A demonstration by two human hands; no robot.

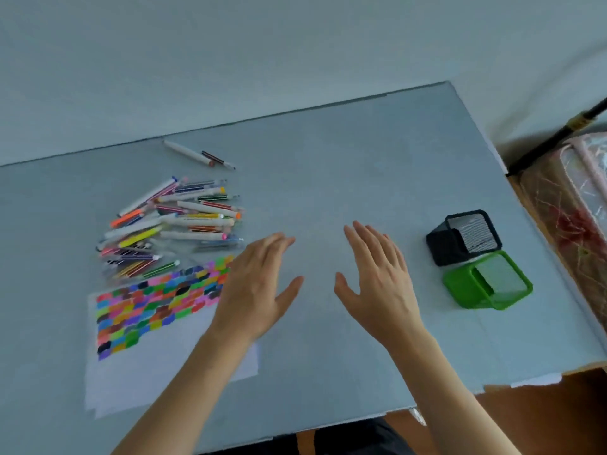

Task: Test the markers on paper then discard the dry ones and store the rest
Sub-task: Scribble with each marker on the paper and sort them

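Note:
A heap of several coloured markers (174,221) lies at the left of the grey table (328,159). Two more markers (200,156) lie apart, farther back. In front of the heap sits a white sheet of paper (157,372), its upper part covered in colour swatches. My left hand (259,290) hovers flat, fingers straight, over the paper's right edge and holds nothing. My right hand (377,280) is spread flat over the bare middle of the table, also holding nothing. A black mesh holder (463,238) and a green mesh holder (486,284) stand at the right.
The table's right edge runs close behind the two holders. Beyond it stands a piece of furniture under a patterned plastic cover (571,231), with a dark pole (558,136) leaning above it. A pale wall rises behind the table.

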